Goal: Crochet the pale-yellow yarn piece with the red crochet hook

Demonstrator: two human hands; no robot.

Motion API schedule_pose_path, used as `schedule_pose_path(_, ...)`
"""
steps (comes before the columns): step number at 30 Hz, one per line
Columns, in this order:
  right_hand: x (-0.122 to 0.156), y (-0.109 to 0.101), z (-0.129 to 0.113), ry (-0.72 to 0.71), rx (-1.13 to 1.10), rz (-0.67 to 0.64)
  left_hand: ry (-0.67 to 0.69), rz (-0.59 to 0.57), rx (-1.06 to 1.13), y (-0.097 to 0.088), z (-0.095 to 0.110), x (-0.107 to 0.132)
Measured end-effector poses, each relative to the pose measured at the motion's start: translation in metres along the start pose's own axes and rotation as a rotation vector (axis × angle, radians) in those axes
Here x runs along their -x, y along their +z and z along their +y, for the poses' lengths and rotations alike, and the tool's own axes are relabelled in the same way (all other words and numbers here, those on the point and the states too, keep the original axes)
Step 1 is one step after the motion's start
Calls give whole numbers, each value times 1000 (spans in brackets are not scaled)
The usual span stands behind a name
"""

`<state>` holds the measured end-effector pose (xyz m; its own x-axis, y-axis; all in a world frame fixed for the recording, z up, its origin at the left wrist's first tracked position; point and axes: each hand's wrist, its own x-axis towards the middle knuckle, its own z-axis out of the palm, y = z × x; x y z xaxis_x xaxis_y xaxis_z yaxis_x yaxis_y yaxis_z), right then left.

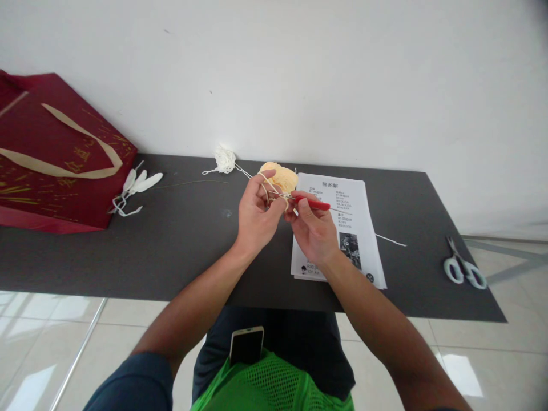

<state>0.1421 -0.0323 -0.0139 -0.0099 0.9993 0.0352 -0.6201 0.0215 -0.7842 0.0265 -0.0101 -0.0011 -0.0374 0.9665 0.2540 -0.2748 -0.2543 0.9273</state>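
My right hand (314,228) grips a crochet hook by its red handle (314,204), its metal tip pointing left toward my other hand. My left hand (259,211) is closed with cream yarn (269,184) looped over its raised index finger and running across the fingers. Between the two hands, the hook's tip meets the yarn; the small stitches there are too fine to make out. Just behind the fingers lies a pale yellow ball of yarn (282,176). Farther left, a white yarn ball (225,158) trails a strand toward my left hand.
Printed pattern sheets (334,268) lie under my right hand. Scissors (464,268) rest near the table's right end. White crocheted pieces (143,181) sit beside a dark red gift bag (60,142) at left. A phone (247,344) is on my lap. A wall backs the dark table (192,251).
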Motion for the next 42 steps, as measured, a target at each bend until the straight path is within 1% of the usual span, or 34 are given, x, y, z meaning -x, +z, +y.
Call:
schedule_pose_path(3,0,0,0,-5,13,-4,31,14,-35,1,-2,1)
schedule_pose_path(11,1,0,0,-5,10,-11,18,0,-71,1,-1,4)
schedule_pose_path(16,1,0,-1,2,37,0,0,44,-76,-1,-1,3)
schedule_pose_path(19,0,1,-2,-28,46,9,7,40,-87,-1,-1,3)
schedule_pose_path(25,-1,3,-4,-80,59,25,70,24,-200,-1,0,4)
schedule_pose_path(29,-1,2,-4,-122,61,1,100,23,-181,-2,-1,4)
schedule_pose_path(32,-1,0,-4,-158,60,0,130,53,-166,-2,-1,4)
schedule_pose_path(36,-2,-1,-7,-173,65,34,135,89,-182,-3,-1,3)
schedule_pose_path(42,-3,-3,-9,-209,77,52,113,101,-171,-3,1,2)
